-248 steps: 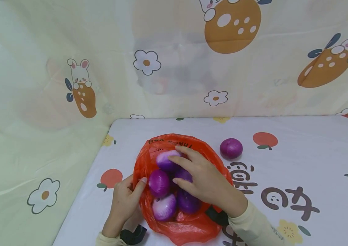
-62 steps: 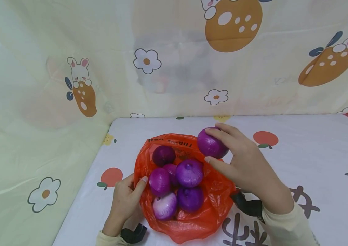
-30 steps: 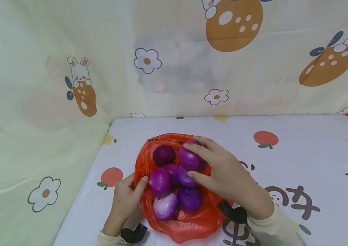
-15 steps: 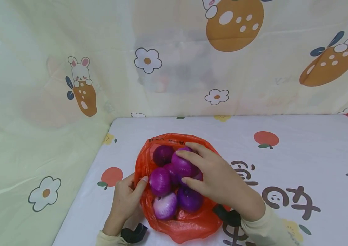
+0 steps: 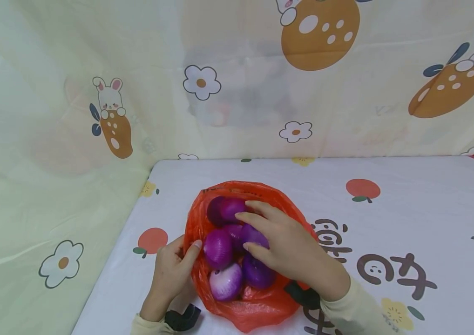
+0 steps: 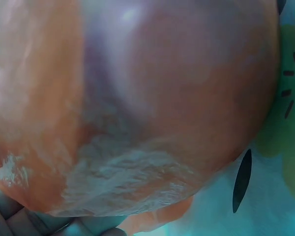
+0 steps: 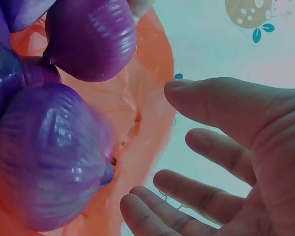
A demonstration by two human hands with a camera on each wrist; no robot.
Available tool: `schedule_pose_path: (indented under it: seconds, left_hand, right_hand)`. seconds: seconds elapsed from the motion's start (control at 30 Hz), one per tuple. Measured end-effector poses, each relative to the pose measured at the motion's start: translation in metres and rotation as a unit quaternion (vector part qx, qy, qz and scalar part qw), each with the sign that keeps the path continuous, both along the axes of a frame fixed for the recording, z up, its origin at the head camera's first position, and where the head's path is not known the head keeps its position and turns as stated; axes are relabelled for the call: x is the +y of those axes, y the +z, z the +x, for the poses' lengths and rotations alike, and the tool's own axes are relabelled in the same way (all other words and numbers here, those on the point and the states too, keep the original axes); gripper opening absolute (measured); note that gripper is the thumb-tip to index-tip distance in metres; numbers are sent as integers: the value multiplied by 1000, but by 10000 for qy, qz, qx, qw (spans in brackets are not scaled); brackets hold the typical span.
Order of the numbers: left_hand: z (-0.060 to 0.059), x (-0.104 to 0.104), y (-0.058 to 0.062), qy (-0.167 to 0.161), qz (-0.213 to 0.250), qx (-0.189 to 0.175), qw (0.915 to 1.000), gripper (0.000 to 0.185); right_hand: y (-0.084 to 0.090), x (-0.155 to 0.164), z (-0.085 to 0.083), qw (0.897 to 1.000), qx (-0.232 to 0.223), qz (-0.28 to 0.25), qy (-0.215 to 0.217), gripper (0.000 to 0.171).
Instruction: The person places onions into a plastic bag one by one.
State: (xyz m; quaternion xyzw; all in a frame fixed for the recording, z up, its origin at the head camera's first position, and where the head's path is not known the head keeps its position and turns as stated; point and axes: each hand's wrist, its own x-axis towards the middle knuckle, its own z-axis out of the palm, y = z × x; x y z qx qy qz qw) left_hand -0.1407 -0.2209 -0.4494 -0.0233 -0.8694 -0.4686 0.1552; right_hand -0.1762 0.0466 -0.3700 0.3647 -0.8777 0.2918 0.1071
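Observation:
Several red onions (image 5: 218,250) lie inside an orange-red plastic bag (image 5: 262,311) with its mouth spread wide. My left hand (image 5: 170,269) grips the bag's left rim, thumb on the inside; the left wrist view shows its fingers (image 6: 34,223) under the stretched plastic. Over the bag's right half hovers my right hand (image 5: 289,244), fingers apart and holding nothing. Just past its fingertips sits one onion (image 5: 233,209) at the back of the pile. In the right wrist view a large onion (image 7: 49,157) is beside the spread right hand (image 7: 221,162), with a gap between.
A white patterned cloth (image 5: 442,209) covers the table, with printed fruit, flowers and characters. Behind it hangs a pale curtain (image 5: 145,56) with rabbit prints. Black wrist mounts (image 5: 182,318) sit at both wrists.
The onion that lay on the table right of the bag was picked up by my right hand, carried left into the bag and released. My left hand has kept its hold.

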Motion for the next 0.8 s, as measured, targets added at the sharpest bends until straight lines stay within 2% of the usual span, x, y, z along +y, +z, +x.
schedule_pose_path:
  seconds: [0.53,0.8]
  left_hand:
    - [-1,-1,-1,32,-86,31,10000,19]
    - [-1,-1,-1,49,-124,-30,9999,19]
  right_hand:
    - [0,5,-4,9995,-112,275,-98,54]
    - [-4,9,-9,9976,-447,519,-123,54]
